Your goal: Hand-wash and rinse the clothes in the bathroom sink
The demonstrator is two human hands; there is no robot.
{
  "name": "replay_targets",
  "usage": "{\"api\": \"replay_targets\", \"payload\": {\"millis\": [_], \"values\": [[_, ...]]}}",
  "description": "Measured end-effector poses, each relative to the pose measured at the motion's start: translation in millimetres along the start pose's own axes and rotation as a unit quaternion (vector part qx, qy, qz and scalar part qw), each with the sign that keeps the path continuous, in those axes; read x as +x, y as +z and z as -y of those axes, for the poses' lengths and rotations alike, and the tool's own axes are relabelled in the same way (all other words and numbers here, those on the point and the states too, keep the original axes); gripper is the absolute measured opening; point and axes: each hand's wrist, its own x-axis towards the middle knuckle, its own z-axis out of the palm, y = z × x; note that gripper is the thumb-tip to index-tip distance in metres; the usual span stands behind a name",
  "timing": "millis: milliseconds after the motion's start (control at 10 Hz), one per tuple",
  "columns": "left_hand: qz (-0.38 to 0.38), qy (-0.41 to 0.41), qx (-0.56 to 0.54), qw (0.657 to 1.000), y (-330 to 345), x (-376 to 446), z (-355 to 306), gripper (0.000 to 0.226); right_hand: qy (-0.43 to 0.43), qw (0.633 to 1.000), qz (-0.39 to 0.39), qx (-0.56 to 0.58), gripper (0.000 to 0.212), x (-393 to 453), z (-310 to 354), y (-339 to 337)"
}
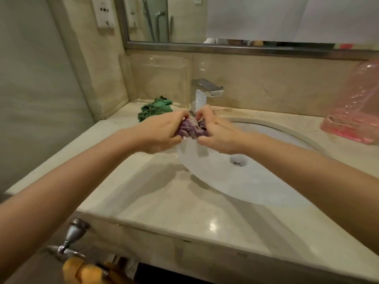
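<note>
Gripping a bunched purple cloth (wet), both hands' fingers hold it over the sink.

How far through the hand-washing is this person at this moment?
Midway, apparently. Both the left hand and right hand grip a bunched purple cloth under the faucet, over the sink. A green cloth lies on the counter; whether it is washed cannot be told.

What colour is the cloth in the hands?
Purple cloth, seen best in the head view.
</note>
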Motion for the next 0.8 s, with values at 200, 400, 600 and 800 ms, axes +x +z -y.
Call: {"api": "replay_targets", "payload": {"millis": [200, 400, 600, 800], "values": [[-0.107, -0.010, 0.068, 0.992, 6, -58, 50, 0.055, -0.087, 0.994, -0.052, 0.034, 0.047, 17, 31, 43], [-0.094, -0.074, 0.122, 0.985, 34, -75, 66, 0.035, 0.019, 0.974, -0.124, 0.188, 0.022, 19, 40, 102], [0.045, -0.117, 0.333, 0.935, 9, -60, 24, 0.034, 0.041, 0.998, -0.027, 0.029, 0.035, 14, 35, 85], [0.091, 0.040, 0.243, 0.965, 15, -23, -40, 0.032, 0.067, 0.997, 0.011, 0.025, 0.025, -37, -3, 36]]}}
